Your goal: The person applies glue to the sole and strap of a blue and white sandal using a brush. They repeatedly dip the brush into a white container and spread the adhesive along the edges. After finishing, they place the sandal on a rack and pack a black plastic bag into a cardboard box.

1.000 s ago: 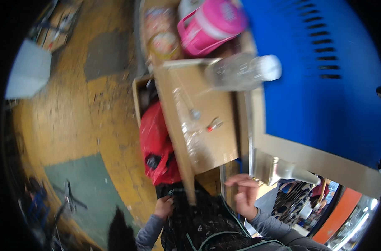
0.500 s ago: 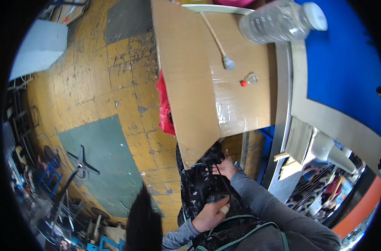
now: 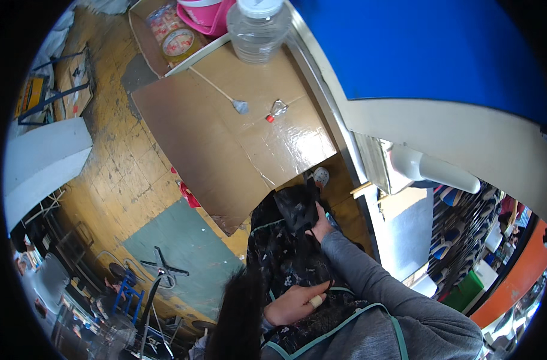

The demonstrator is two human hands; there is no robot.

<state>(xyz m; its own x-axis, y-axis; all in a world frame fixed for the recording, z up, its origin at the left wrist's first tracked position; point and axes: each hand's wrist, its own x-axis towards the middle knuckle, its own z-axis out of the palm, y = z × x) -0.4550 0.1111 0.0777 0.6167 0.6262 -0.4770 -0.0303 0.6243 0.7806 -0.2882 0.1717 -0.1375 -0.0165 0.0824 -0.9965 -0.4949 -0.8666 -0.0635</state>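
The right hand [image 3: 319,227] is reaching fwd at about 12 o'clock from the lap, its grip pinching a dark crumpled piece of fabric [image 3: 297,207] w/ fingers wrapped round its lower edge; the fabric is sticking up just below the near edge of the worktop [image 3: 225,144]. The left hand [image 3: 297,302] is lying lower, at about 6 o'clock from the right one, fingers curled and pressing down on the dark patterned cloth [image 3: 279,258] spread over the lap; a pale bandage [image 3: 315,302] is wrapping one finger. Can't tell whether that grip is actually clamping the cloth or only resting on it. Grey sleeve [image 3: 375,282] is running from the right hand down toward 5 o'clock. The worktop is covered w/ brown cardboard, shining where tape is laid. On it, well apart from both hands toward 11–12 o'clock: a small clear bit w/ a red end [image 3: 276,110], just beside it at 9 o'clock a thin stick w/ a grey tip [image 3: 225,96], and at the far end a clear plastic bottle [image 3: 258,30] standing upright. Beyond, at 11 o'clock, a pink container [image 3: 207,15] is sitting next to a round lidded tub [image 3: 178,42]. A big blue panel [image 3: 429,48] is filling the 1–2 o'clock side. The yellow worn floor [image 3: 111,174] is showing at 9 o'clock.
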